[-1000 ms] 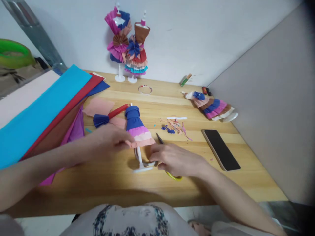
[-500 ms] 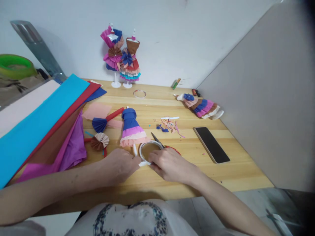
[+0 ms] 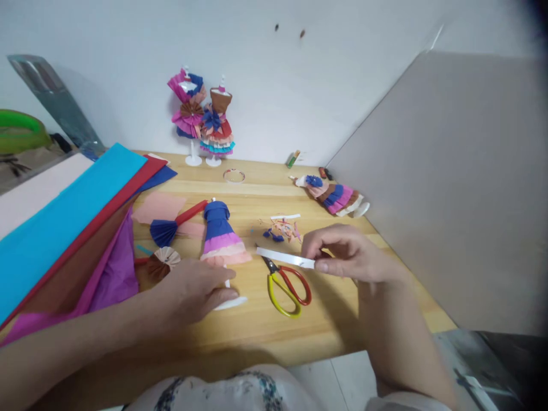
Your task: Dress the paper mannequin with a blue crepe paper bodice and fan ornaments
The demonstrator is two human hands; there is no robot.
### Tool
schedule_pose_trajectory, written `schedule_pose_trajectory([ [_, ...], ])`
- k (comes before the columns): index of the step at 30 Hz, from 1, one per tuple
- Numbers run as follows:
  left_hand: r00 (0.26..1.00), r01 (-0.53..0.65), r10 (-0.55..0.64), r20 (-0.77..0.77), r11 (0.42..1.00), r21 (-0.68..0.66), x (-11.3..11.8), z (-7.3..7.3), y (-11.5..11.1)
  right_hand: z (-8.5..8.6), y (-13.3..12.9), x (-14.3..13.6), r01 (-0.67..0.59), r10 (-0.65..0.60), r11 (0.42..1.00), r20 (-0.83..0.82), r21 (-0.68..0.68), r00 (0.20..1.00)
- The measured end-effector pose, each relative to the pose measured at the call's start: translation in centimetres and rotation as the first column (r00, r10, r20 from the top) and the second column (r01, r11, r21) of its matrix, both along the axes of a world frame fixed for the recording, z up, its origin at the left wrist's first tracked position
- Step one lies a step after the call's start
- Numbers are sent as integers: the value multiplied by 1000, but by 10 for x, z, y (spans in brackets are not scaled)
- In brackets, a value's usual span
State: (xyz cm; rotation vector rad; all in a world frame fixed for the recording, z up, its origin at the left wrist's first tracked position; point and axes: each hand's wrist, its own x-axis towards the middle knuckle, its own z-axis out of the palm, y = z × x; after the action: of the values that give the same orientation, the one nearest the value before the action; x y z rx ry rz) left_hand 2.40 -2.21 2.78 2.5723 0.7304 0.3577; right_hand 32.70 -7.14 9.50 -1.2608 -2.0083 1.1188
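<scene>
My right hand [image 3: 355,254] pinches one end of a short white strip [image 3: 285,258], raised above the scissors. My left hand [image 3: 197,291] is at the lower part of a small dress form in a blue, purple and pink paper dress [image 3: 220,234], its thumb and fingers around the white stand [image 3: 231,303]. Scissors with one red and one yellow handle [image 3: 285,288] lie on the table between my hands. A blue paper fan [image 3: 164,233] and a cream and brown rosette [image 3: 163,262] lie beside the dress, the rosette close to my left hand.
Coloured paper sheets [image 3: 72,200] cover the left side. Two dressed forms [image 3: 220,123] stand at the wall; another [image 3: 334,195] lies back right. Paper scraps [image 3: 282,229], a clear ring [image 3: 233,176] and a small green bottle [image 3: 293,159] lie on the wooden table [image 3: 257,337].
My right hand has moved right and up with the white strip. The round tape roll is no longer visible, and the scissors' handles now show. The view has shifted slightly.
</scene>
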Motion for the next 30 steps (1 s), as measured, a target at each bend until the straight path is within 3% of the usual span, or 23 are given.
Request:
schedule_pose_trajectory([
  [3, 957, -185, 202, 208, 978, -97, 3, 31, 12, 8, 20, -12, 39, -36, 998, -68, 44, 997],
  [5, 905, -214, 241, 350, 970, -116, 8, 50, 18, 12, 30, -29, 95, -91, 993, -53, 74, 994],
  [8, 884, -230, 191, 427, 972, 41, 17, 66, 26, 16, 37, -56, 174, -174, 975, -13, 136, 985],
  [10, 901, -251, 155, 404, 948, 195, 22, 66, 31, 17, 39, -69, 225, -235, 956, 35, 190, 971],
  [14, 937, -248, 87, 338, 846, 471, 26, 51, 39, 15, 44, -82, 295, -325, 918, 76, 265, 943],
  [17, 949, -245, 74, 306, 786, 567, 24, 45, 44, 12, 47, -85, 297, -328, 913, 70, 280, 942],
  [21, 973, -167, 6, 232, 712, 682, 19, 51, 53, 8, 49, -85, 293, -327, 911, 75, 291, 942],
  [27, 992, -76, -54, 111, 440, 895, 19, 59, 61, 0, 56, -84, 307, -340, 904, 68, 297, 938],
  [30, 990, -84, -74, 117, 347, 934, 22, 55, 61, -2, 58, -84, 315, -348, 899, 62, 305, 935],
])
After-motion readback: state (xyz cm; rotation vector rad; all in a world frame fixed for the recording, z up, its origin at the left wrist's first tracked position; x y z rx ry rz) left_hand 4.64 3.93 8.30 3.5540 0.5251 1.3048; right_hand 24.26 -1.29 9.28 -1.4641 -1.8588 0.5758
